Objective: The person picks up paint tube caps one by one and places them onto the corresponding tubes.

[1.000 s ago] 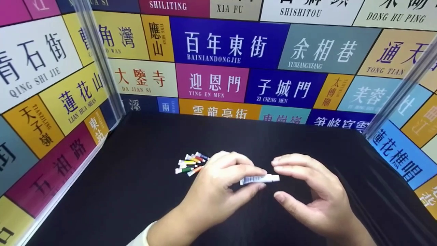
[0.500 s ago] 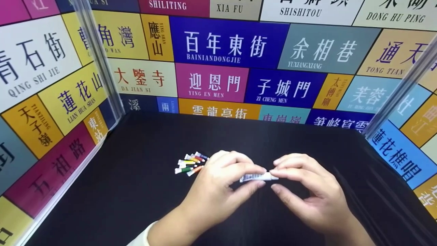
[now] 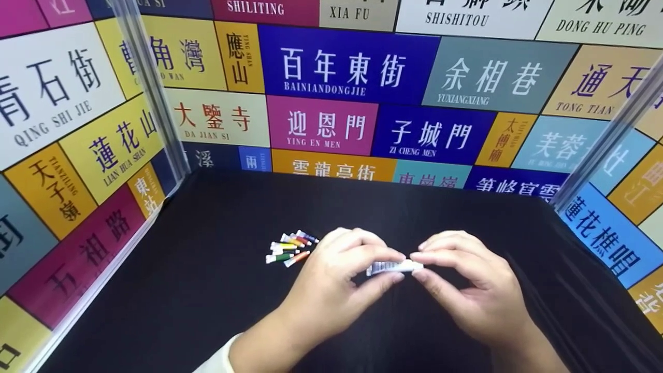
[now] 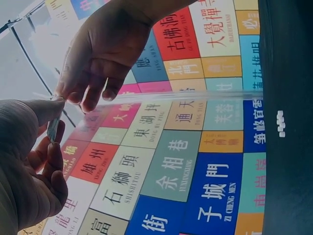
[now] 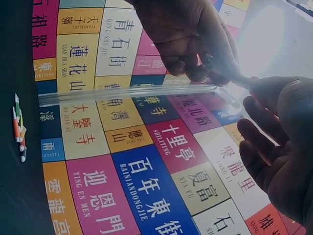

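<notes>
Bright walls (image 3: 342,65) with big letters stand round a table (image 3: 207,311) with a black top. A person holds a little white tube (image 3: 396,267) up over it, nearly flat, between two hands. The left hand (image 3: 342,285) pinches the body of the tube between thumb and finger. The right hand (image 3: 474,290) pinches the other end, where the small cap (image 3: 417,266) is, with just the tips of thumb and finger.

I think the tube is very light. Its body looks soft, so a hard squeeze could dent it. The cap looks stiffer, but it is tiny and smooth, so fingers might slip off. I'd hold the body gently near the cap and grip the cap by its sides.

More small tubes (image 3: 290,248), green, yellow, orange and red, lie in a messy pile just beside the left hand. That hand sits between the pile and the right hand, so it would block a straight reach. Clear posts (image 3: 155,98) stand in the back corners, well apart from the hands.
</notes>
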Demonstrator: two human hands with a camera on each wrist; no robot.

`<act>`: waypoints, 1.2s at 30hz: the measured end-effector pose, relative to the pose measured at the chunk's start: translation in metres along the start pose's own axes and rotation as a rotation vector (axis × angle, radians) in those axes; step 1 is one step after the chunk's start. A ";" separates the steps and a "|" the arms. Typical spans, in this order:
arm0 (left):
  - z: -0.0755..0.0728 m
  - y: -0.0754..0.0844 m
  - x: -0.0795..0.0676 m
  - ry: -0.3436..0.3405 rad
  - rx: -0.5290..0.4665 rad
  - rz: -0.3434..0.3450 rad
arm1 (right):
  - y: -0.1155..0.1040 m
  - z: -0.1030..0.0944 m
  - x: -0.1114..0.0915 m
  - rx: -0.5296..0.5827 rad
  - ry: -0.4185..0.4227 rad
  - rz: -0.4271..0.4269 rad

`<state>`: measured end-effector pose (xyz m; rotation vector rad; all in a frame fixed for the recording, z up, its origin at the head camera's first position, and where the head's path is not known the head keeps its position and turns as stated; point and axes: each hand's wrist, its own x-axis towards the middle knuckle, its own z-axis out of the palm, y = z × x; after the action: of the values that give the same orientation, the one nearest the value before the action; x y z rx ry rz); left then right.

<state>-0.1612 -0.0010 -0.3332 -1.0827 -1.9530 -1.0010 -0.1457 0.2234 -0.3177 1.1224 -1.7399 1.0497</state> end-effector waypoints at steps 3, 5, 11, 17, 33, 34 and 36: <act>0.002 -0.002 0.000 -0.009 -0.010 -0.012 | 0.003 0.001 -0.001 0.003 -0.007 0.004; 0.003 -0.004 0.000 -0.017 -0.022 -0.020 | 0.005 0.001 -0.002 0.008 -0.019 0.012; 0.007 -0.012 0.001 -0.034 -0.043 -0.019 | 0.014 -0.002 -0.009 -0.027 -0.068 0.064; 0.012 -0.023 -0.002 -0.058 -0.045 -0.057 | 0.029 -0.002 -0.017 -0.082 -0.104 0.117; 0.022 -0.061 -0.003 -0.175 -0.038 -0.227 | 0.067 0.006 -0.033 -0.177 -0.139 0.372; 0.023 -0.064 -0.004 -0.180 -0.033 -0.245 | 0.069 0.006 -0.034 -0.181 -0.141 0.397; 0.025 -0.069 -0.005 -0.194 -0.026 -0.276 | 0.073 0.007 -0.036 -0.180 -0.150 0.444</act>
<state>-0.2249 -0.0057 -0.3695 -0.9722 -2.2991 -1.1023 -0.2056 0.2462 -0.3687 0.7331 -2.2209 1.0568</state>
